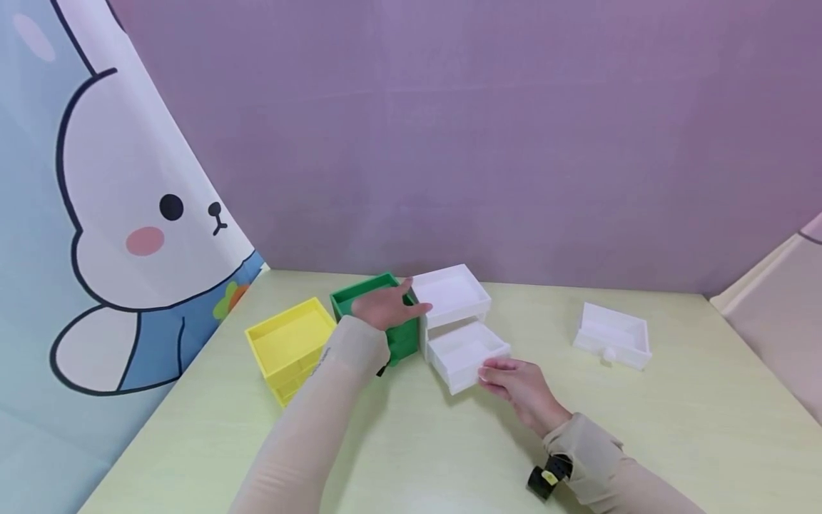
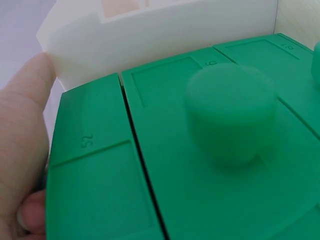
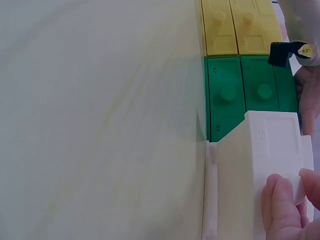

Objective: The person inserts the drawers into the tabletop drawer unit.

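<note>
While the right hand (image 1: 521,394) pinches the front of the white drawer (image 1: 467,371) between thumb and fingers, the drawer extends from its white cabinet (image 1: 449,294), its open compartment lying just beyond the fingertips. Those fingers cover much of the gripped spot, so its shape is hard to make out, and the drawer's back end is hidden under the cabinet's top tray. The left hand (image 1: 383,307) lies over the green cabinet (image 1: 403,341), index finger and thumb spread apart, one digit touching the white cabinet's edge; its remaining fingers are mostly hidden, and the left wrist view cuts the hand off. There a green knob (image 2: 231,112) looms blurred. The left sleeve (image 1: 343,385) covers part of the yellow cabinet (image 1: 292,332). A loose white drawer (image 1: 613,334) sits well apart on the right.
</note>
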The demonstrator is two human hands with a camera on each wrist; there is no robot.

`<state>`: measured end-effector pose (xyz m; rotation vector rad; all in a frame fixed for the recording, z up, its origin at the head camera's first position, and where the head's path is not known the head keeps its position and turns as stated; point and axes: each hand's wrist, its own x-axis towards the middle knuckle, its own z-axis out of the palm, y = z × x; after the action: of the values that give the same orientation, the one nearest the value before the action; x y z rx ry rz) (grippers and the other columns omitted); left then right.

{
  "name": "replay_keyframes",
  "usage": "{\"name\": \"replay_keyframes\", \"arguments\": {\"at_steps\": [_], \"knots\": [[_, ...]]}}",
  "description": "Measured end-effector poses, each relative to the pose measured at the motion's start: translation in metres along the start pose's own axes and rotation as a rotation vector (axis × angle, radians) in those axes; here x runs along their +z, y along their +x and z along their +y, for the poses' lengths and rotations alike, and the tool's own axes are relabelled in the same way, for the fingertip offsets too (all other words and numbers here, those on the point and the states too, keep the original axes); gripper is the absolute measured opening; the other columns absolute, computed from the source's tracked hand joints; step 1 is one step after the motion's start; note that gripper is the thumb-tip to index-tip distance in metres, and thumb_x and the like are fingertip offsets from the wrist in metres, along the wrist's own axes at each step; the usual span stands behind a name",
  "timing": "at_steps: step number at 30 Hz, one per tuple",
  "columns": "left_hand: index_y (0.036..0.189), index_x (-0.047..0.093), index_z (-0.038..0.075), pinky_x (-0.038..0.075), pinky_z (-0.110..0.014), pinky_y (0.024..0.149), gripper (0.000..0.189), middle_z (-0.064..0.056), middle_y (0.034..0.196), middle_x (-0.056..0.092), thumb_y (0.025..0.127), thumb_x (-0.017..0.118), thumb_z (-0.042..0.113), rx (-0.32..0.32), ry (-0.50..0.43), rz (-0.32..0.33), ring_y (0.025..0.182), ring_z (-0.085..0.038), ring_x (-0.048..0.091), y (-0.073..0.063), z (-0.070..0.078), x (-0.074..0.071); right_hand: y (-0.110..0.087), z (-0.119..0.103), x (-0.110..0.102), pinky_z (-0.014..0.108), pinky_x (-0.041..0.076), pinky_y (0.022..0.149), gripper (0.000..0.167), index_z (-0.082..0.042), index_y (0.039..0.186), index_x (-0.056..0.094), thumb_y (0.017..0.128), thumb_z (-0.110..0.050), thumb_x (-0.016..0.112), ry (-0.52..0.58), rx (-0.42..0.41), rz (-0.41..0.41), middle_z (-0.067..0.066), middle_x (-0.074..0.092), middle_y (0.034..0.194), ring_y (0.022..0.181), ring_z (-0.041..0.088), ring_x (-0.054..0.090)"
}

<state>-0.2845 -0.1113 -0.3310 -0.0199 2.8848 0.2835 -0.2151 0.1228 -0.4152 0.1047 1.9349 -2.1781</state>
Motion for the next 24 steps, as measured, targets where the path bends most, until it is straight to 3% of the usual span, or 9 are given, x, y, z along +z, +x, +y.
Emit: {"name": "replay_keyframes", "arguments": {"at_steps": [12,24], "knots": [[0.153,0.014,0.036,0.022,-0.025,0.046,0.080,0.002,0.054,0.037,0.087,0.039,0.073,0.006,-0.006,0.002,0.043,-0.011,0.024,-0.004,0.000,-0.001,-0.005,0.001,0.004,0.022,0.053,0.071,0.008,0.008,0.095,0.065,0.087,0.008,0.062,0.066,0.015,0.028,0.004,0.066,0.078,0.073,0.012,0.067],[0.154,0.015,0.036,0.023,-0.026,0.048,0.080,0.001,0.055,0.040,0.087,0.039,0.074,0.006,0.018,0.013,0.043,-0.011,0.026,-0.006,0.000,-0.003,0.001,0.005,0.011,0.023,0.053,0.072,0.019,0.015,0.104,0.061,0.087,0.007,0.063,0.016,-0.003,0.053,0.005,0.066,0.080,0.073,0.012,0.066]]}}
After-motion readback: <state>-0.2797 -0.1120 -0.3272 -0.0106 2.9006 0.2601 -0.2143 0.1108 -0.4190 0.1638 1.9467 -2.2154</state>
